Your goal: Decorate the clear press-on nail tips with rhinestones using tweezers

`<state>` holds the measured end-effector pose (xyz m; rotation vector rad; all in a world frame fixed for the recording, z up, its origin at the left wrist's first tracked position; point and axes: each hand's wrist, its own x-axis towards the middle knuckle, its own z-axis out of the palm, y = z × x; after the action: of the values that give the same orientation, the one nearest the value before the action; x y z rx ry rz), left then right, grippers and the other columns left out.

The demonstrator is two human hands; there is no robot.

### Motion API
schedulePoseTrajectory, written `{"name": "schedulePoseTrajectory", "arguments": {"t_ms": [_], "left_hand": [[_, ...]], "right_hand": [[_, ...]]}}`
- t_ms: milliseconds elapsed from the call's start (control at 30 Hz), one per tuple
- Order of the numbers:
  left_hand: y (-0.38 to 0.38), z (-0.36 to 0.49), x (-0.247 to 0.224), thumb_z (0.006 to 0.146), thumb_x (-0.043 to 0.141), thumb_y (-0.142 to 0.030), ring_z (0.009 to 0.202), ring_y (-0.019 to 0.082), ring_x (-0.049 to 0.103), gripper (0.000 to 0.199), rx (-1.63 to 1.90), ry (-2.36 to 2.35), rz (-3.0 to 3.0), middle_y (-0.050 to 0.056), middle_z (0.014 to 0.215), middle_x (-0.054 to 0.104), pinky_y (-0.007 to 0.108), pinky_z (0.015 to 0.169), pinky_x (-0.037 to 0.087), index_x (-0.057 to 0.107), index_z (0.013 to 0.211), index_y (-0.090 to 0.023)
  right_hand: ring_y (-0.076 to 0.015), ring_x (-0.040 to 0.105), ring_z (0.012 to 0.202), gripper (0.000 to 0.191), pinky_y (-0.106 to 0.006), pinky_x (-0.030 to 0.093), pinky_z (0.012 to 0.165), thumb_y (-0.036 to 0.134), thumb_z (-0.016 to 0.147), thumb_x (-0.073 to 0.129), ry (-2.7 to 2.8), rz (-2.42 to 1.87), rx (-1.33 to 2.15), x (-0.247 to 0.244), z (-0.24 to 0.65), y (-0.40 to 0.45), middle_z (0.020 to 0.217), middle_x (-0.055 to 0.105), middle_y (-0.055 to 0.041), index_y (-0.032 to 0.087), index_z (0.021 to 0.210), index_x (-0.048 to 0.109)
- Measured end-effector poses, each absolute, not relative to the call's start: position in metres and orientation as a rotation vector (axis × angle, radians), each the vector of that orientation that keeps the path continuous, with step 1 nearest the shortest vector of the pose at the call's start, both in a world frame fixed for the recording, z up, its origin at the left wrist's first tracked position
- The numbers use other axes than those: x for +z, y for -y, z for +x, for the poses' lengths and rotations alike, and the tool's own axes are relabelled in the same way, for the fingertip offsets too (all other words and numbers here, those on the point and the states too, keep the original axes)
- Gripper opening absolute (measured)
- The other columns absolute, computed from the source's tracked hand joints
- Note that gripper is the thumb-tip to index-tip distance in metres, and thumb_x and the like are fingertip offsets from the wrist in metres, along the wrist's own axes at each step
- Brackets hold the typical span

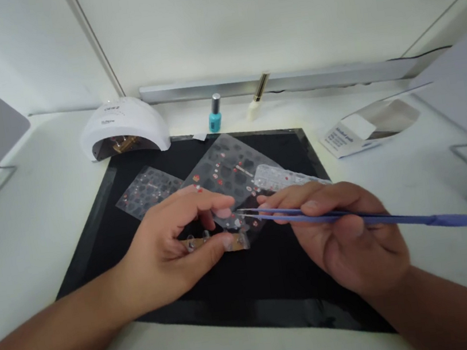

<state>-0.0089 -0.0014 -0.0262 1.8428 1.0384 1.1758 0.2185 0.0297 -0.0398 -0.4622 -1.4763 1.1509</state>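
My left hand point(169, 247) curves over the black mat, its thumb pressed against a tan strip point(199, 242) that carries several clear nail tips. Its index finger arches above the strip, with a gap between finger and thumb. Blue-purple tweezers point(378, 218) are gripped in my right hand point(350, 234), pointing left. Their two thin tips lie slightly apart, close to my left fingertips; whether anything is between them I cannot make out. Beneath and behind both hands is a clear sticker sheet point(225, 164) with small red and white designs.
A smaller sticker sheet point(149, 190) and a clear plastic tray point(277, 176) lie on the black mat point(181, 298). Behind stand a white nail lamp point(123, 118), a turquoise polish bottle point(215, 117) and a cream bottle with gold cap point(257, 99). An open alcohol-pad box point(345, 136) sits right.
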Motion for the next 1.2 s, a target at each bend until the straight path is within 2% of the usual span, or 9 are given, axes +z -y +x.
{"name": "schedulePoseTrajectory", "arguments": {"t_ms": [200, 500, 667, 867, 1033, 1200], "left_hand": [[0.003, -0.006, -0.018, 0.083, 0.073, -0.017, 0.078, 0.013, 0.061, 0.026, 1.179, -1.045, 1.804, 0.002, 0.090, 0.069, 0.025, 0.073, 0.054, 0.068, 0.108, -0.021], [0.006, -0.006, -0.021, 0.079, 0.075, -0.012, 0.079, 0.014, 0.067, 0.033, 1.190, -1.027, 1.602, 0.001, 0.087, 0.072, 0.023, 0.074, 0.059, 0.071, 0.110, -0.022], [0.006, -0.005, -0.019, 0.075, 0.077, -0.010, 0.075, 0.012, 0.068, 0.034, 1.220, -1.044, 1.504, 0.000, 0.084, 0.072, 0.020, 0.069, 0.059, 0.074, 0.107, -0.024], [0.007, -0.006, -0.021, 0.075, 0.078, -0.007, 0.077, 0.009, 0.067, 0.037, 1.235, -1.010, 1.432, -0.003, 0.083, 0.072, 0.013, 0.073, 0.058, 0.076, 0.105, -0.028], [0.007, -0.006, -0.020, 0.076, 0.076, -0.005, 0.079, 0.008, 0.067, 0.041, 1.211, -0.962, 1.444, -0.003, 0.084, 0.071, 0.013, 0.076, 0.057, 0.074, 0.109, -0.028], [0.006, -0.007, -0.022, 0.078, 0.074, -0.005, 0.084, 0.007, 0.068, 0.042, 1.186, -0.922, 1.512, -0.004, 0.088, 0.071, 0.012, 0.083, 0.055, 0.072, 0.112, -0.029]], "right_hand": [[-0.0247, 0.071, 0.091, 0.023, -0.050, 0.056, 0.094, 0.039, 0.097, 0.055, 1.506, -0.421, 1.154, -0.040, 0.216, -0.024, 0.092, 0.075, -0.0042, 0.028, 0.105, 0.074], [-0.0267, 0.072, 0.089, 0.023, -0.052, 0.059, 0.085, 0.041, 0.096, 0.056, 1.481, -0.431, 1.165, -0.034, 0.217, -0.023, 0.088, 0.076, -0.0054, 0.029, 0.104, 0.074], [-0.0242, 0.071, 0.081, 0.020, -0.047, 0.061, 0.079, 0.043, 0.093, 0.060, 1.416, -0.458, 1.149, -0.029, 0.216, -0.025, 0.083, 0.074, -0.0036, 0.031, 0.098, 0.075], [-0.0241, 0.071, 0.084, 0.019, -0.046, 0.060, 0.083, 0.040, 0.094, 0.060, 1.371, -0.431, 1.164, -0.031, 0.215, -0.026, 0.082, 0.074, -0.0037, 0.028, 0.097, 0.076], [-0.0239, 0.071, 0.083, 0.022, -0.045, 0.060, 0.079, 0.041, 0.095, 0.058, 1.413, -0.402, 1.175, -0.034, 0.216, -0.027, 0.083, 0.074, -0.0046, 0.027, 0.099, 0.075], [-0.0251, 0.071, 0.089, 0.023, -0.048, 0.060, 0.084, 0.039, 0.096, 0.056, 1.445, -0.377, 1.199, -0.034, 0.217, -0.026, 0.085, 0.074, -0.0055, 0.025, 0.101, 0.074]]}}
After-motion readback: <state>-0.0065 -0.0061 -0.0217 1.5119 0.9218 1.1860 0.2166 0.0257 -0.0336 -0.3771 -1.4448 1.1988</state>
